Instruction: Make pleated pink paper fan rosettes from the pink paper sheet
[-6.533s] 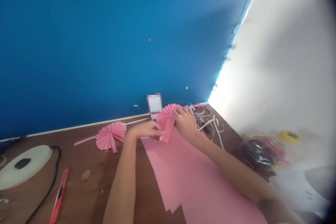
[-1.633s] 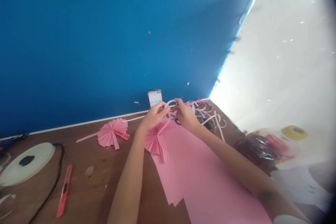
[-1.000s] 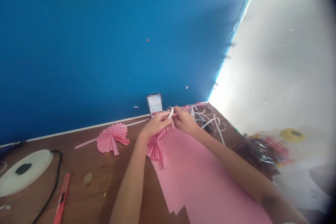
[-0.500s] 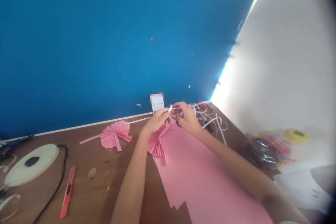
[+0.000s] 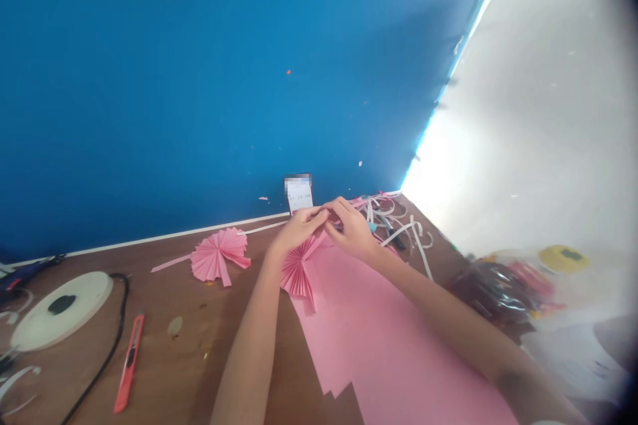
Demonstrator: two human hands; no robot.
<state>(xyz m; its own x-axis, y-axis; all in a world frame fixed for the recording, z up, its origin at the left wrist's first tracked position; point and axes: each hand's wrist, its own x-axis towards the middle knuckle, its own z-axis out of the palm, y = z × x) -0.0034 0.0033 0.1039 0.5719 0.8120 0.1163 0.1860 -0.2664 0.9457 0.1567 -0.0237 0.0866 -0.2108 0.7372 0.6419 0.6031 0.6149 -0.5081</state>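
Note:
Above the far end of a large pink paper sheet [image 5: 379, 319], my left hand [image 5: 302, 227] and my right hand [image 5: 351, 229] meet at the fingertips. Both are closed in a pinch; whatever lies between the fingers is hidden. Just below my left hand lies a pleated pink paper fan [image 5: 298, 272], partly over the sheet's edge. Farther left on the table rests a second pleated paper fan [image 5: 214, 255], spread rounder, with a pink strip sticking out.
A phone [image 5: 300, 196] showing a timer leans on the blue wall. Curled white strips [image 5: 416, 239] and a black pen-like item [image 5: 396, 239] lie right of my hands. On the left are a red cutter knife [image 5: 128, 365], a white disc [image 5: 82, 302] and a black cable [image 5: 112, 352].
My fingertips have come together. The short white strip that showed at my left fingers is now out of sight. A teal item near my right hand shows more. The fans have stayed put.

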